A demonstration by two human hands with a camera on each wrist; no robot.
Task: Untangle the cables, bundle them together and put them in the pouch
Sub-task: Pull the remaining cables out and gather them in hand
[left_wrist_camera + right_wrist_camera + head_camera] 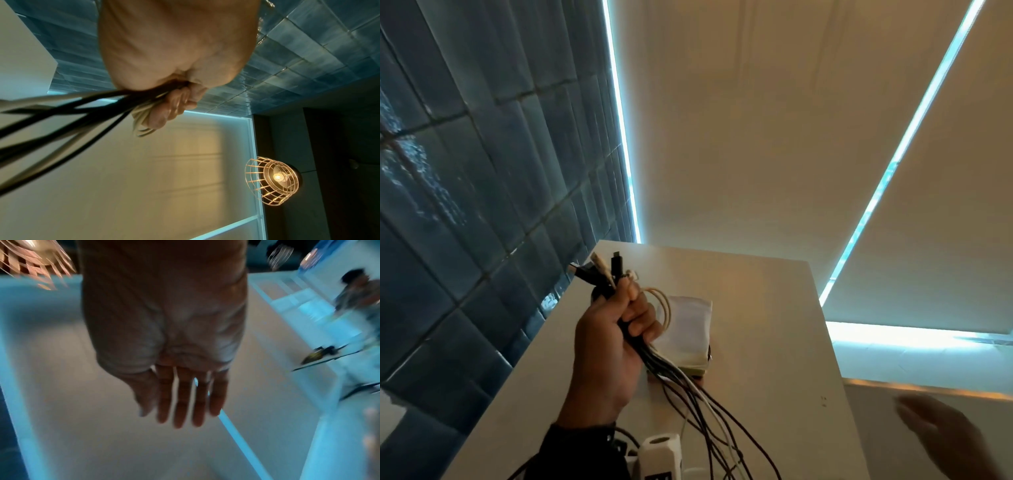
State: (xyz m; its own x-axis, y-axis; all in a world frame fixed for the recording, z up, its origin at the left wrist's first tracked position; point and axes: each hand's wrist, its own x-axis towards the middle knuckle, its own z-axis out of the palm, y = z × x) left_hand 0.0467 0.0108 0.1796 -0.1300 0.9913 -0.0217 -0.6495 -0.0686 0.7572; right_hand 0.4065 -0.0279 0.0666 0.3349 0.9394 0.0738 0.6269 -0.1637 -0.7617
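My left hand [616, 329] is raised above the white table [756, 325] and grips a bunch of cables [681, 383], black and white, near their plug ends [602, 270]. The plugs stick up past my fist; a cream cable loop [664, 305] bulges to its right. The loose lengths trail down toward the near edge. In the left wrist view my fingers [176, 104] curl round the cables [72, 104]. A pale cloth pouch [688, 329] lies on the table just behind that hand. My right hand [941, 435], blurred, hovers at the lower right with straight fingers [180, 402], holding nothing.
A white power strip [661, 455] sits at the table's near edge under the trailing cables. A blue tiled wall [465, 171] stands to the left. A wire-cage lamp [273, 180] hangs overhead. Another person [357, 293] shows, blurred, far off in the right wrist view.
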